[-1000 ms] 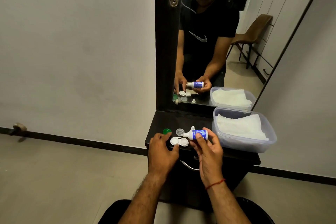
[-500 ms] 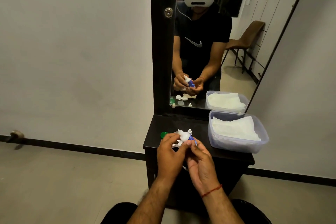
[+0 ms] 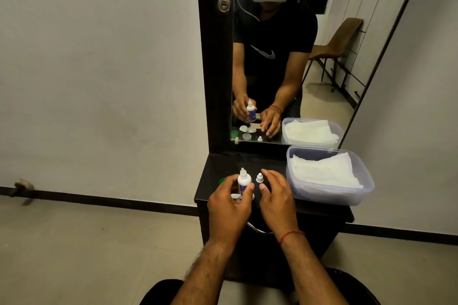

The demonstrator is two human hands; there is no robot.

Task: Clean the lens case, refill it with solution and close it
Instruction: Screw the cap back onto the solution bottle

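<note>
Holding solution bottle (image 3: 244,182) upright, uncapped: left hand (image 3: 229,208), fingers clamped on it. Right hand (image 3: 277,197): fingers apart, empty, beside bottle cap (image 3: 259,177). Lens case (image 3: 236,196): on table (image 3: 210,188), mostly hidden under left hand. Advice: tip nozzle over each of 2 wells, squeeze gently.

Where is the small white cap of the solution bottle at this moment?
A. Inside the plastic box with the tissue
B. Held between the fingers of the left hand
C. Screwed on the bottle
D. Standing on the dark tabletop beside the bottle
D: the cap stands alone on the tabletop, just right of the bottle, whose bare nozzle shows while the left hand holds it upright.
</note>
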